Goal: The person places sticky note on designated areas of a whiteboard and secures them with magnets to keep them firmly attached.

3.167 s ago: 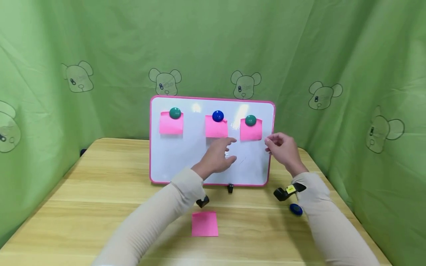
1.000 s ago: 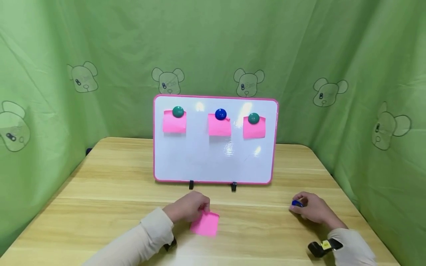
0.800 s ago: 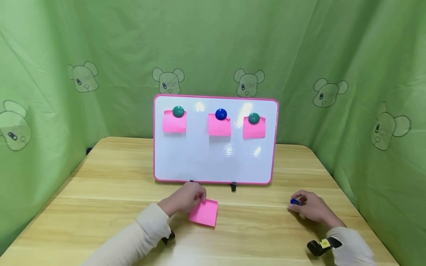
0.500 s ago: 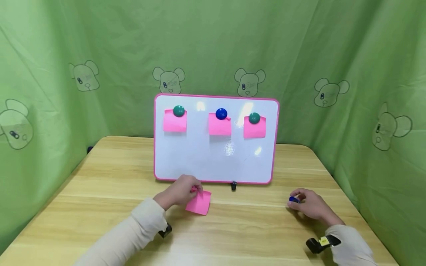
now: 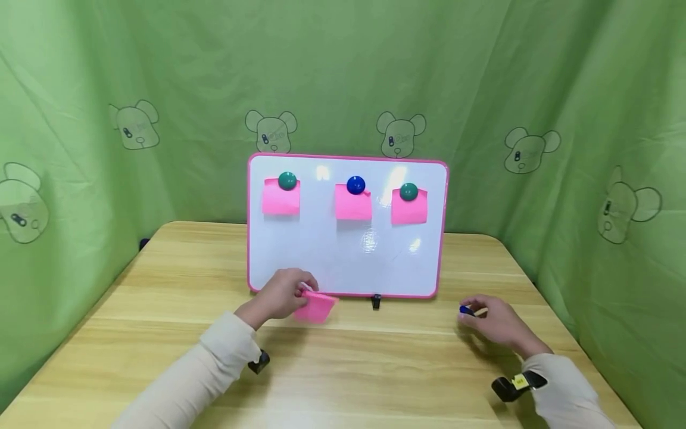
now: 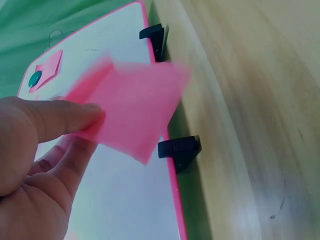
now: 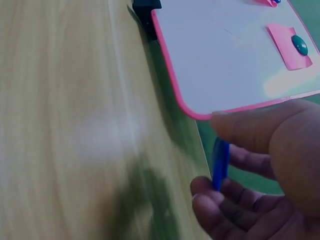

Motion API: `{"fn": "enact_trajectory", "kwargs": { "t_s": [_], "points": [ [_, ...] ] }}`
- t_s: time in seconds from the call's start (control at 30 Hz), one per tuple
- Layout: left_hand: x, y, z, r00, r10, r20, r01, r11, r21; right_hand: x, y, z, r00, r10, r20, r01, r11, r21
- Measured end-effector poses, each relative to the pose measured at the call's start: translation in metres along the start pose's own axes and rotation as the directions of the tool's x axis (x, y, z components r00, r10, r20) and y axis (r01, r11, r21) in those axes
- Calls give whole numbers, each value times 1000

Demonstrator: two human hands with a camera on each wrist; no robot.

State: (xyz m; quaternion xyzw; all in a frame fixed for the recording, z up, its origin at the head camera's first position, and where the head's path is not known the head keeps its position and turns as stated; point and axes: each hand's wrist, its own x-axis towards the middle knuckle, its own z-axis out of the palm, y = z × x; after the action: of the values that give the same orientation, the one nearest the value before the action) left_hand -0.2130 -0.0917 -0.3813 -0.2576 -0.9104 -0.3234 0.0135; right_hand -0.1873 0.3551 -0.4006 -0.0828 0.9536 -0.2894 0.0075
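Observation:
My left hand (image 5: 280,293) pinches a pink sticky note (image 5: 315,308) by its upper edge, just in front of the lower left part of a pink-framed whiteboard (image 5: 343,262). In the left wrist view the note (image 6: 130,102) hangs between thumb and fingers, a little blurred. My right hand (image 5: 498,322) holds a round blue magnet (image 5: 467,310) above the table, right of the board. The right wrist view shows that magnet (image 7: 220,162) edge-on between thumb and fingertips. Across the board's upper half, pink notes sit under a green magnet (image 5: 287,180), a blue magnet (image 5: 356,185) and another green magnet (image 5: 409,191).
The whiteboard stands upright on small black feet (image 5: 377,301) on a wooden table (image 5: 375,369). Green curtains (image 5: 343,71) printed with bear heads surround the table at the back and sides. Each wrist wears a black camera (image 5: 506,388).
The left hand has picked the pink note off the table and carried it forward and left to the board's lower edge. The right hand has taken the blue magnet and edged forward with it.

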Motion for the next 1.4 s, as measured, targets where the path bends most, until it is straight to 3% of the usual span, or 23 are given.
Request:
{"fn": "enact_trajectory", "kwargs": {
  "t_s": [0.2,0.5,0.87,1.27,1.4],
  "points": [
    [1,-2,-6,995,4,-104,-11,997,-73,8,-14,0,996,-54,-64,54,998,9],
    [3,-9,-15,976,37,-215,-53,996,-68,23,-29,1,985,-73,-154,85,994,70],
    [3,-16,-20,967,-107,-230,67,983,-173,44,-49,4,976,-77,-201,106,985,134],
    [1,-41,-24,931,-243,-272,184,957,-225,62,-68,11,978,-65,-200,111,967,228],
    [2,-47,-24,923,-259,-286,196,953,-230,69,-73,15,979,-54,-199,102,965,241]
  ]
}}
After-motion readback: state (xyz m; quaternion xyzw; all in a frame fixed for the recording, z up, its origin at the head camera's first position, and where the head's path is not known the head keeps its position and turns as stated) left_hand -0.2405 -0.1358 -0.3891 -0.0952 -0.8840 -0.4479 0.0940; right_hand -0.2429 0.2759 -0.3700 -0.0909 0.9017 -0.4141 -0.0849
